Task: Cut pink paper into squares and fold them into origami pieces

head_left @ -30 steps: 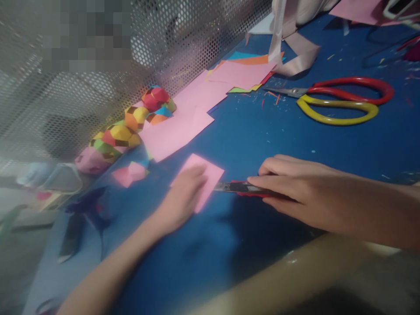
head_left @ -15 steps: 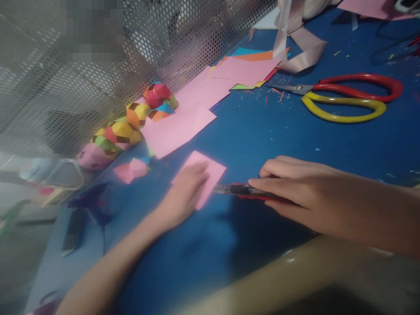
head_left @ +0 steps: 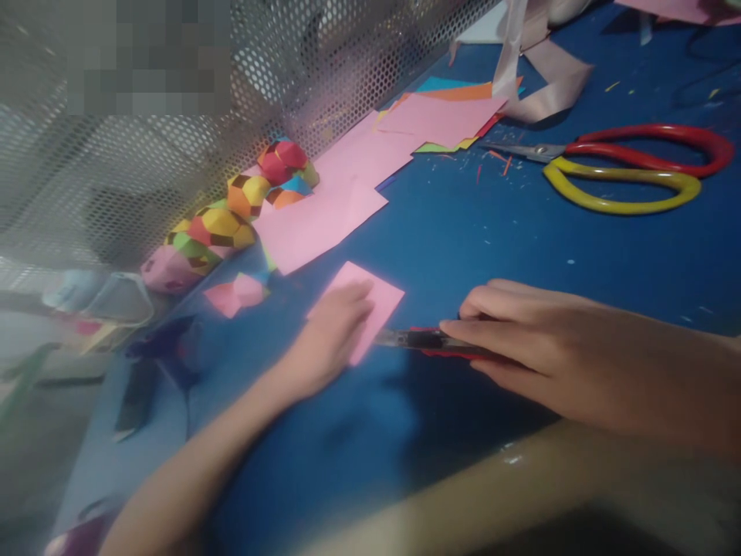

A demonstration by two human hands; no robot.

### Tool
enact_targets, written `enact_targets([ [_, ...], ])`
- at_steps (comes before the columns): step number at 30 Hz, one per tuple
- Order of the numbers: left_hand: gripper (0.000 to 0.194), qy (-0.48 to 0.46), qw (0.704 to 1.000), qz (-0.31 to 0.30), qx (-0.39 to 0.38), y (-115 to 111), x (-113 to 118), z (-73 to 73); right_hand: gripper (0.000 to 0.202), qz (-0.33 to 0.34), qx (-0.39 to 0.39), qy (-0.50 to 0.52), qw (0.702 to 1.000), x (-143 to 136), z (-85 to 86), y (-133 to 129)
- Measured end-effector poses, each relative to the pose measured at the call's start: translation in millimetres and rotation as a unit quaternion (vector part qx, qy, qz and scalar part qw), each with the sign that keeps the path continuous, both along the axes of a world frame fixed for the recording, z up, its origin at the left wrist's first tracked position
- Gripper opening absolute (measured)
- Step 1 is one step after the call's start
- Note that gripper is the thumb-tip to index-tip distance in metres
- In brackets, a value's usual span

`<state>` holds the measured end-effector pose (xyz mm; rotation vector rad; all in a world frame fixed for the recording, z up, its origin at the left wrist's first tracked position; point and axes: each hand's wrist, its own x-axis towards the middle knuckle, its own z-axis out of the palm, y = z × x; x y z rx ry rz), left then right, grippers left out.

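Observation:
My left hand (head_left: 329,332) is closed over a small square of pink paper (head_left: 385,297), its fingertips pressed on the sheet; the thumb is partly hidden. The paper appears slightly tilted, one corner pointing up and away. From the other side, my right hand (head_left: 532,340) grips a red box cutter (head_left: 425,340) with a black slider, thumb and fingers wrapped round its body. The metal front of the cutter points left and meets the lower right edge of the paper. Exactly where the blade tip lies against the sheet is blurred.
Large scissors (head_left: 631,170) with red and yellow handles lie at the right. Pink sheets (head_left: 329,216) and coloured paper line a perforated metal panel (head_left: 347,46). Folded-paper balls (head_left: 220,228) sit at the left, near a dark glue gun (head_left: 167,351). A pale ribbon (head_left: 556,81) lies behind.
The whole view has shifted slightly, so everything appears a little farther right. Both hands keep the same hold on the paper and the cutter.

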<state>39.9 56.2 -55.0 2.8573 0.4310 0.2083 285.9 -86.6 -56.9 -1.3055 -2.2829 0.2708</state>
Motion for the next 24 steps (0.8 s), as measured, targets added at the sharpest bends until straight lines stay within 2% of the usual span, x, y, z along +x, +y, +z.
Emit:
enact_targets([
  [4, 0.028, 0.001, 1.0, 0.01, -0.007, -1, 1, 1.6, 0.023, 0.005, 0.004, -0.02, 1.0, -4, -1.0, -1],
  [9, 0.029, 0.002, 1.0, 0.01, -0.015, -2, 2, 2.6, 0.021, -0.021, -0.002, -0.037, 0.999, -9, -1.1, -1],
  [17, 0.03, 0.004, 1.0, 0.013, -0.019, -2, 2, 3.0, 0.02, 0.003, -0.009, -0.006, 1.0, -8, -2.9, -1],
  [24, 0.029, 0.004, 1.0, 0.012, -0.013, -2, 3, 3.1, 0.023, -0.01, 0.009, 0.0, 1.0, -14, -6.5, -3],
])
